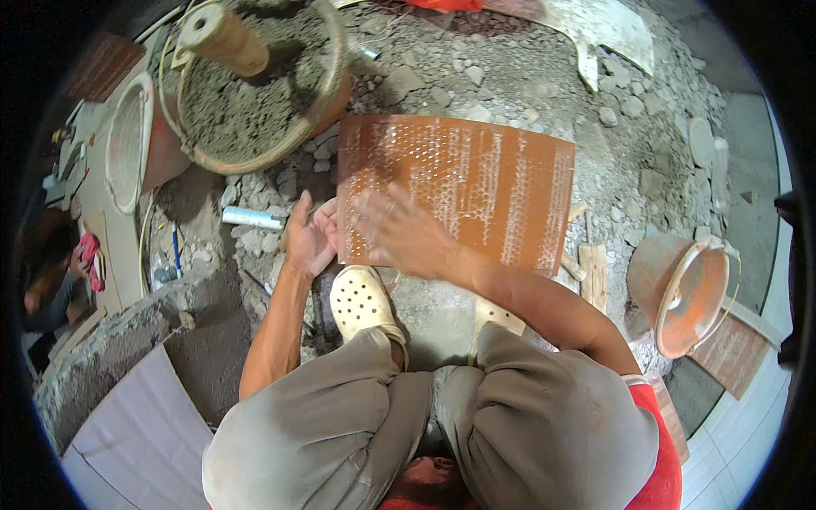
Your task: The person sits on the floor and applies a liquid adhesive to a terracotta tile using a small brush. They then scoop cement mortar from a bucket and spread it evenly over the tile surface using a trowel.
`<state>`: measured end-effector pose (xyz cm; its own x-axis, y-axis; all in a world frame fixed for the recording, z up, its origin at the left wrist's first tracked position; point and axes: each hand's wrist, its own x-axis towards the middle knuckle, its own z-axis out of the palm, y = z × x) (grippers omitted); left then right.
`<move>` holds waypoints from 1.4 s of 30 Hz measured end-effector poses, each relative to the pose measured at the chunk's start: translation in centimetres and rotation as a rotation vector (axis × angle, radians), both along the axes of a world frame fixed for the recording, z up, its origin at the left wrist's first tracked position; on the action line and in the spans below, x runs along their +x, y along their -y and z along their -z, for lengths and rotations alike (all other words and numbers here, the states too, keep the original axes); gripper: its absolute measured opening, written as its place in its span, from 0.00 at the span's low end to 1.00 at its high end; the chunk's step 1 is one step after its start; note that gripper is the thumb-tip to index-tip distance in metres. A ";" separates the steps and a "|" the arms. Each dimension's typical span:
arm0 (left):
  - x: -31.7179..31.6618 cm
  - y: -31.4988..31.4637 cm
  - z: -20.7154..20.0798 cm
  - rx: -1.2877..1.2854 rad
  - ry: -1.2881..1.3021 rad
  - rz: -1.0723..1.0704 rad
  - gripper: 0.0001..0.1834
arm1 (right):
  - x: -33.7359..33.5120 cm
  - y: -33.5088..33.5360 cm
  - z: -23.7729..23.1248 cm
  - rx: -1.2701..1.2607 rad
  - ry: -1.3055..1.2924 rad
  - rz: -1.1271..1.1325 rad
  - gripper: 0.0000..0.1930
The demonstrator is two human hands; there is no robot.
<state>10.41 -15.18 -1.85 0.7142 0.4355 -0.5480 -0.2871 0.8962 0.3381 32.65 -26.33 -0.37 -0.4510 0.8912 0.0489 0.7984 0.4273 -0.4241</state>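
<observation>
Two bare hands are working at one brown tile, whose ridged, white-streaked face is showing. That tile [484,195] is sitting just ahead of two cream clogs [361,297], over rubbly ground [633,106]; can't tell what is supporting it. Left hand [313,234] is opening palm-up at the tile's left edge, thumb standing apart, fingers loosely bending beside the edge; whether they are touching, can't tell. Right hand [404,231] is reaching across the tile's left part, fingers spreading, pinching nothing visible (it's blurring, so contact is staying unclear). Three buckets in sight: one large tub [285,146], upper left, is holding grey mortar [229,115] with one hollow cylinder [225,38] sticking out; a second bucket [164,140] is leaning just beside it, further left; a third bucket [659,276] is tilting at the right, mouth facing rightward. One white-and-blue tube [252,218] is lying left of the tile, near the left hand. One wooden block [592,276] is lying near the tile's lower right corner. One other person [51,289] is showing at the far left, near one pink cloth [91,259].
</observation>
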 end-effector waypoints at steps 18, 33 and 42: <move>4.0 1.9 -0.5 0.209 -0.537 -0.166 0.26 | 13.2 4.2 0.6 -0.063 0.148 0.671 0.35; 3.5 2.3 0.9 0.361 -0.688 -0.143 0.23 | 12.8 18.6 -1.2 -0.159 0.165 0.721 0.37; 3.7 2.3 0.9 0.354 -0.664 -0.141 0.22 | 14.4 21.3 -1.9 -0.236 0.251 0.599 0.36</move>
<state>14.06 -17.48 -2.71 0.2081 0.7276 -0.6537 -0.0274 0.6723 0.7397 47.09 -47.61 1.51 0.1503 0.9643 -0.2181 0.9542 -0.1991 -0.2231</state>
